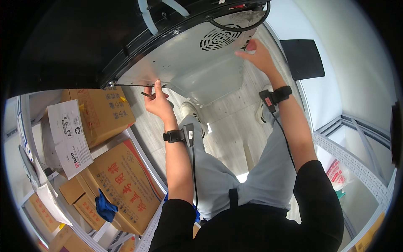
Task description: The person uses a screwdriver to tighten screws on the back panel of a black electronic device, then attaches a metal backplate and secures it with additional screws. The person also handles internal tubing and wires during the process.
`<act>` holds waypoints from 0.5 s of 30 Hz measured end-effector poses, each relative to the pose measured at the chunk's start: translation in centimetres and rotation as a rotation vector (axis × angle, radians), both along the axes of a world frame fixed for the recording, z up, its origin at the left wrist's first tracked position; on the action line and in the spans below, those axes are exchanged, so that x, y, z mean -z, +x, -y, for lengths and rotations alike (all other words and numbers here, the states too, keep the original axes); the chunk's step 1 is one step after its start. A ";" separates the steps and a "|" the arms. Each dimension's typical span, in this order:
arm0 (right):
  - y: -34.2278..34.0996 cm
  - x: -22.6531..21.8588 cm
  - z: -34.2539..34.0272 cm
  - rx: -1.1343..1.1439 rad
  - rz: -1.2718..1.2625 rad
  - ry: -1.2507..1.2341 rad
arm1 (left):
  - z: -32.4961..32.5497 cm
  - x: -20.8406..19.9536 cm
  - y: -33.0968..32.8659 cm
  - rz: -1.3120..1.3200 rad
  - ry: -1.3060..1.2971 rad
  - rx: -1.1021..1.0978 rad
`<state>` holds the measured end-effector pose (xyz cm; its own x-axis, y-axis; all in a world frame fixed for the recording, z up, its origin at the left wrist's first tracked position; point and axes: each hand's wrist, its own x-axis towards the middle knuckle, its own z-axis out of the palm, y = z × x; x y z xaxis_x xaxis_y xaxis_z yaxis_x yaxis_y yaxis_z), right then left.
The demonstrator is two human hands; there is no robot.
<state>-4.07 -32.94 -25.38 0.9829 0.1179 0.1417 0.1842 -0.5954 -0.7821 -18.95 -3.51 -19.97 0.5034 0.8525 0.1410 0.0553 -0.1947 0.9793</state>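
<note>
A grey metal panel (168, 63) with slotted vents spans the side of a large black appliance (79, 46). My left hand (158, 103) is at the panel's lower left edge, its thumb pointing up against the metal. Its curled fingers hold a slim dark tool (147, 95), mostly hidden, so its exact kind does not show. Farther right, my right hand (261, 59) grips the panel's right edge, thumb on the near side and the other fingers partly hidden. A black cable (245, 29) loops over the panel's top right corner, above that hand.
Cardboard boxes (126, 185) crowd a metal shelf on my left, with a white printed carton (69, 136) among them. Another metal rack (357, 155) stands at right. A dark square pad (303, 59) is beside the white wall. My shoes (191, 111) are on the wood-look floor below the panel.
</note>
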 end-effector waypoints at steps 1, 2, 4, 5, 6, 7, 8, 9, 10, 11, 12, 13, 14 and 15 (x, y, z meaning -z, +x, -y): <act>0.0 1.3 0.1 -0.002 -0.050 -0.100 | 0.0 -0.1 0.0 -0.002 0.002 0.003; -0.4 1.7 -0.1 0.013 -0.208 -0.178 | 0.0 -0.1 -0.1 -0.005 0.004 0.005; -1.3 2.4 -0.7 0.041 -0.525 -0.332 | 0.1 0.0 -0.1 0.008 -0.020 -0.003; -1.6 3.7 -0.7 0.024 -0.725 -0.211 | 0.2 0.0 0.0 0.013 -0.031 -0.001; -2.1 5.5 -0.8 0.006 -0.922 -0.085 | 0.2 0.0 0.1 0.014 -0.044 0.009; -2.4 7.3 -0.8 -0.013 -1.114 0.049 | 0.3 0.0 0.1 0.015 -0.057 0.020; -3.6 8.1 -1.2 -0.035 -1.141 0.243 | 0.3 0.1 -0.1 0.012 -0.068 0.018; -5.3 8.3 -1.7 -0.052 -1.157 0.436 | 0.4 -0.1 -0.2 0.014 -0.073 0.012; -6.4 8.6 -2.5 -0.068 -1.167 0.630 | 0.4 -0.2 -0.3 0.017 -0.071 0.007; -6.5 9.2 -3.2 0.009 -1.183 0.758 | 0.6 -0.2 -0.2 0.021 -0.071 0.012; -6.6 9.8 -4.3 0.087 -1.194 0.888 | 0.6 -0.2 -0.1 0.026 -0.071 0.018; -6.5 10.4 -5.2 0.166 -1.200 1.018 | 0.4 0.1 -0.1 0.013 -0.086 0.039; -6.4 11.0 -5.9 0.166 -1.189 1.082 | 0.4 0.3 -0.2 0.021 -0.091 0.037; -6.2 11.5 -6.3 0.171 -1.175 1.148 | 0.4 0.4 -0.2 0.028 -0.098 0.038</act>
